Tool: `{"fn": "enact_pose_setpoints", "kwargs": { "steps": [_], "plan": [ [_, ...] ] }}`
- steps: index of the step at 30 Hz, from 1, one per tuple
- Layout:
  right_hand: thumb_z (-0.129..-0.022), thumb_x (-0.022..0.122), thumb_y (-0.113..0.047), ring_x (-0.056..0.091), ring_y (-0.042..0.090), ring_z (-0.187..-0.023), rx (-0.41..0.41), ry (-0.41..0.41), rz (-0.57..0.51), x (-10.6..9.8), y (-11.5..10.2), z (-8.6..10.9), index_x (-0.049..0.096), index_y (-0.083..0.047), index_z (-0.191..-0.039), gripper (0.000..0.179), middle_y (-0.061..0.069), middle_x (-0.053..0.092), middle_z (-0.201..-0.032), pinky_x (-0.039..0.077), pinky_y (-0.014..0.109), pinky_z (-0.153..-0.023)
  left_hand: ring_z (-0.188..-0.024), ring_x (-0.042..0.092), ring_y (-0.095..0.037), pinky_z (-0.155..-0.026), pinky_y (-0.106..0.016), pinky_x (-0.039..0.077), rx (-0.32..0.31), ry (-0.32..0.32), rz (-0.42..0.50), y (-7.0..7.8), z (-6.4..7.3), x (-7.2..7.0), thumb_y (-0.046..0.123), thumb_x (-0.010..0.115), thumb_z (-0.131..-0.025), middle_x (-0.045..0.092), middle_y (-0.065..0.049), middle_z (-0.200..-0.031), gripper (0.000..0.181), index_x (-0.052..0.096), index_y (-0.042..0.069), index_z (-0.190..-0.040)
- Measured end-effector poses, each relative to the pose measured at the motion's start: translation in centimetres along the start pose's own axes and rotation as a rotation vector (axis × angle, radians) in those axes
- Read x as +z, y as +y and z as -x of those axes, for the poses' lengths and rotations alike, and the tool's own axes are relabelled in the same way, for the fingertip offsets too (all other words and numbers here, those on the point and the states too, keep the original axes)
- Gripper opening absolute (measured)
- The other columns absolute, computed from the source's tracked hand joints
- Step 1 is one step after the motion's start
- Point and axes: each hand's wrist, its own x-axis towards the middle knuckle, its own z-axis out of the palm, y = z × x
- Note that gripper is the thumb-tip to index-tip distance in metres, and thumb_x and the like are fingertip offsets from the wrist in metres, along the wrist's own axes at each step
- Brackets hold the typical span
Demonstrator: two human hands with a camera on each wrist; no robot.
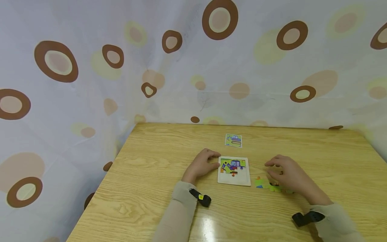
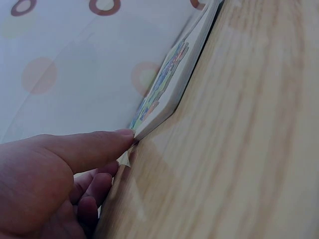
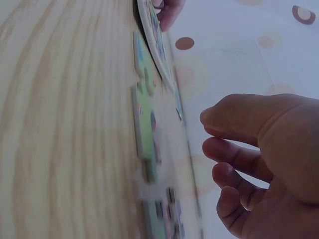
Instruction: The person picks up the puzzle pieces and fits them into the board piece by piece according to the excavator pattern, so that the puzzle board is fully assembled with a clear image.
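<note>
A white-framed jigsaw board [image 1: 234,179] lies on the wooden table, its upper part filled with pieces of a blue and purple digger picture. My left hand [image 1: 202,164] is at the board's left side, index fingertip by the far corner. In the left wrist view the thumb [image 2: 104,144] touches the board's edge [image 2: 162,114]. My right hand [image 1: 288,173] hovers to the right of the board, thumb and fingers bent and apart, nothing between them. Loose green puzzle pieces [image 1: 260,183] lie beneath and beside it, partly hidden by the hand; the right wrist view shows several pieces [image 3: 144,122].
Beyond the board lies a small picture card [image 1: 233,140] showing a digger. The wooden table [image 1: 151,151] meets a spotted white cloth [image 1: 181,67] at its far and left edges.
</note>
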Motion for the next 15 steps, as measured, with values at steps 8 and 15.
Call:
{"fn": "enact_pose_setpoints", "kwargs": {
  "steps": [8, 15],
  "plan": [
    [-0.087, 0.074, -0.003, 0.063, 0.036, -0.098, 0.002, 0.0, 0.035, -0.9, 1.8, 1.2, 0.072, -0.004, -0.108, 0.021, 0.012, 0.065, -0.109, 0.055, 0.048, -0.076, -0.105, 0.052, -0.013, -0.093, -0.03, 0.044, 0.005, 0.002, -0.001, 0.0, -0.1, 0.0, 0.022, 0.07, -0.094, 0.055, 0.001, -0.12, 0.037, 0.065, 0.016, -0.13],
    [-0.087, 0.075, -0.006, 0.061, 0.038, -0.101, -0.001, -0.001, 0.072, -1.4, 2.9, 2.0, 0.072, -0.004, -0.108, 0.021, 0.01, 0.065, -0.108, 0.049, 0.057, -0.082, -0.104, 0.052, -0.013, -0.094, -0.03, 0.044, -0.001, 0.005, -0.007, -0.1, -0.1, 0.1, 0.022, 0.07, -0.094, 0.055, 0.001, -0.12, 0.037, 0.066, 0.016, -0.13]
  ]
}}
